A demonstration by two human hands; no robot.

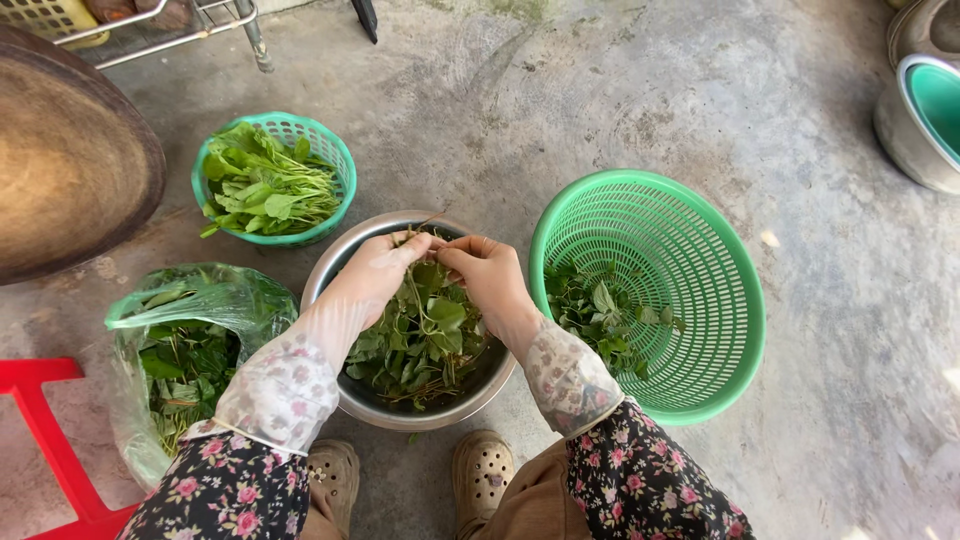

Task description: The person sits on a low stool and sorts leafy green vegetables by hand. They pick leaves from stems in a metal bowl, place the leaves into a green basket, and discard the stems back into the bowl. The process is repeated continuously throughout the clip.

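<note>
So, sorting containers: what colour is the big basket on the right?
Green, seen in the head view: big basket.

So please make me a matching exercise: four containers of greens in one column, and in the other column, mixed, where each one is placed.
Things:
1. small green basket
2. large green basket
3. steel bowl
4. plastic bag

Places:
a. under both hands, in the middle
b. far right, tilted, few leaves inside
c. lower left, beside the red stool
d. upper left, beyond the bowl

Pairs: 1-d, 2-b, 3-a, 4-c
</note>
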